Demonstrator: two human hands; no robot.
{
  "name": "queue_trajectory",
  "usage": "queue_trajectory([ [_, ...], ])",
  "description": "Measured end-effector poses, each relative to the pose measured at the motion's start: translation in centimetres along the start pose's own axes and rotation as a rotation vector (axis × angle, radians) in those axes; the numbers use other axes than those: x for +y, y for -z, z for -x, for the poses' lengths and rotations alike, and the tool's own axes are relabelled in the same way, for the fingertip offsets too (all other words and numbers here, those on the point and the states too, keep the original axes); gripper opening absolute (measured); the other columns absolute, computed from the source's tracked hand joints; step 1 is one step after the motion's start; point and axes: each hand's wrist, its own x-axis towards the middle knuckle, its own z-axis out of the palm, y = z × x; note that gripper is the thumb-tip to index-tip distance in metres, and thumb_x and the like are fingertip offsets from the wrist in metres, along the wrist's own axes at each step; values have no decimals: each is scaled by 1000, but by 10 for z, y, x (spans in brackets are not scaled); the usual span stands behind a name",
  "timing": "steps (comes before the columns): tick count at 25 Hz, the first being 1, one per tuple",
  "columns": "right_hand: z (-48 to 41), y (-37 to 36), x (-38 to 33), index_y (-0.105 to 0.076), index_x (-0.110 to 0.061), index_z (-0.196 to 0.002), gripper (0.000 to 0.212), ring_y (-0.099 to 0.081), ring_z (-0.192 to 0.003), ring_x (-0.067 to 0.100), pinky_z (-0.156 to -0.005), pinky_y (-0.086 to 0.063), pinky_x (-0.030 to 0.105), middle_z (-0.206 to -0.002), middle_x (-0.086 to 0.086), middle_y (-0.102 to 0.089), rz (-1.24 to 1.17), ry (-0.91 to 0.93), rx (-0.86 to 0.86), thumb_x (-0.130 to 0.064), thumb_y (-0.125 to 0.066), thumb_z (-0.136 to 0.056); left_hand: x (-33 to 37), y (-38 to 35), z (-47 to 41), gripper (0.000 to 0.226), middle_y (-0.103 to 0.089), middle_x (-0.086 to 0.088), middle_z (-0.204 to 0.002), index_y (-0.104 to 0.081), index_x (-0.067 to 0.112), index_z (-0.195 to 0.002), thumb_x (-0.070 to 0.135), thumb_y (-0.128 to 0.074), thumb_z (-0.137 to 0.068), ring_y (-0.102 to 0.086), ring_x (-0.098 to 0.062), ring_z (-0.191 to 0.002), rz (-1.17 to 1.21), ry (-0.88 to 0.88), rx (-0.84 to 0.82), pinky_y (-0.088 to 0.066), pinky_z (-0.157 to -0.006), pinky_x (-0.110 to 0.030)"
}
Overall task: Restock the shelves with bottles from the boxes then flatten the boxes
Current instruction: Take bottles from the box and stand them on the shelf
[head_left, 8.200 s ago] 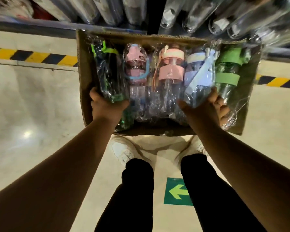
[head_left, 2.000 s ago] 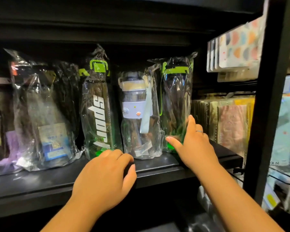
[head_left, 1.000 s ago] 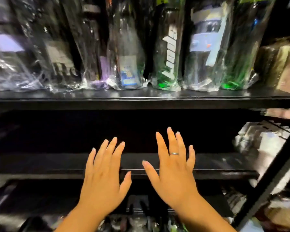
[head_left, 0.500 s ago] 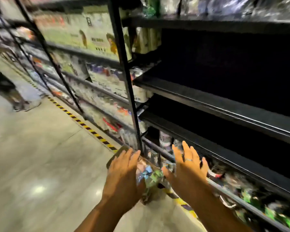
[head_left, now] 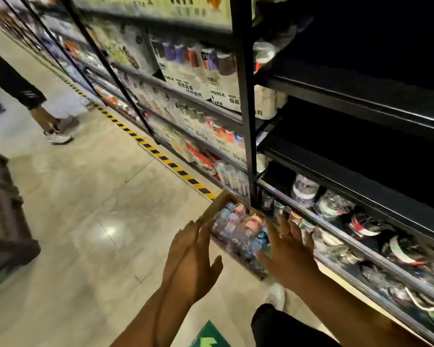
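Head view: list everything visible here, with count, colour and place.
box: one, brown, on floor at shelf foot
bottles: several, clear-wrapped, pink and blue caps, in box
shelves: several tiers, black, right
stock: many packs, mixed colours, on farther shelves and on the bottom tier
tape: one strip, yellow-black, floor along shelves
arrow: one, green, floor, bottom edge
bystander: one, dark trousers, white shoe, upper left
shoe: one, white, below box
left hand: open, beside box's left wall
right hand: open, over bottles
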Motion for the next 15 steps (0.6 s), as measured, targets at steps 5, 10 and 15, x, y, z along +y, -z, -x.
queue_trajectory([
  [5, -106, -18, -23, -2, -30, -156, 81, 2, -150, 33, -118, -10, 52, -165, 4, 8, 3, 7, -105, -61, -43, -94, -53, -21, -64, 75, -55, -19, -143, -47, 10, -145, 46, -55, -80, -52, -40, -130, -37, 72, -129, -41, -110, -51],
  [10, -177, -62, -39, -9, -28, -156, 79, -3, -150, 33, -118, -12, 53, -165, 8, 1, -17, -56, -196, -58, -47, -94, -89, -79, -119, 80, -31, -11, -161, -24, 18, -157, 48, -57, -90, -29, -31, -147, -11, 81, -352, -24, -121, -43],
  [15, -228, -151, -26, -14, -26, -156, 81, -12, -148, 31, -114, -24, 46, -164, 7, -6, -190, -316, -319, -55, -53, -92, -133, -179, -185, 85, -32, -10, -160, -19, 15, -158, 47, -60, -90, -31, -29, -146, 61, -3, -500, -23, -119, -38],
])
